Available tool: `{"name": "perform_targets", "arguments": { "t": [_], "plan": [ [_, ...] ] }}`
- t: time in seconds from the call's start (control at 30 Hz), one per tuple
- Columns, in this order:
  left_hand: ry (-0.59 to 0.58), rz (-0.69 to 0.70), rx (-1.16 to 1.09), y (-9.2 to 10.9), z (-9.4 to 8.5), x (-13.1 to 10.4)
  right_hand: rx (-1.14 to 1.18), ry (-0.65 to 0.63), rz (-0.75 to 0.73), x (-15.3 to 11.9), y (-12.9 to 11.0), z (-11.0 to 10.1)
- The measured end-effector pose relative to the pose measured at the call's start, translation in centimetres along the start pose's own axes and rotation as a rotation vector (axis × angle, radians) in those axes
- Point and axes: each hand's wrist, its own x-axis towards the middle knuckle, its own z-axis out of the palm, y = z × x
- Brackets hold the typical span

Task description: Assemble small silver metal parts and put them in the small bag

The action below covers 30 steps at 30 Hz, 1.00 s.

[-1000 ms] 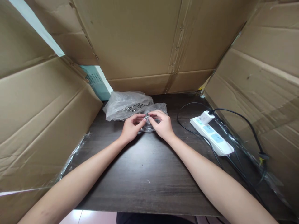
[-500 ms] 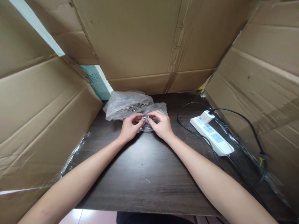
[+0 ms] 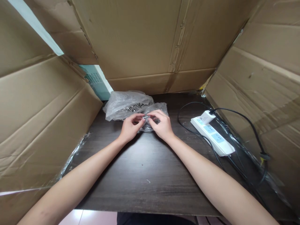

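The left hand (image 3: 130,126) and the right hand (image 3: 161,125) pinch a small shiny metal piece (image 3: 145,117) between them, one at each end. On both hands, the thumb and pointing finger are nearly together, with just the thin piece in the gap. It is at 12 o'clock from the middle of the dark brown table (image 3: 140,175). A big cloudy bag (image 3: 127,100) with lots of little metal bits (image 3: 137,107) sits at 11 o'clock. A smaller clear bag (image 3: 160,107) is right behind the hands. At 2 o'clock lies a white power strip (image 3: 219,143) with a white plug (image 3: 207,117) in it. Cardboard walls (image 3: 140,40) stand at 9, 12 and 3 o'clock. The fingers hide the metal piece's ends, and the smaller bag's insides are hard to see.
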Motion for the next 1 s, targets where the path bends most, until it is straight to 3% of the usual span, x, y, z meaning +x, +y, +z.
{"name": "perform_targets", "arguments": {
  "t": [1.0],
  "plan": [
    [-0.021, 0.030, 0.021, 0.05, -0.31, -0.01, -0.042, -0.038, -0.019, -0.25, 0.34, -0.03]
  ]
}}
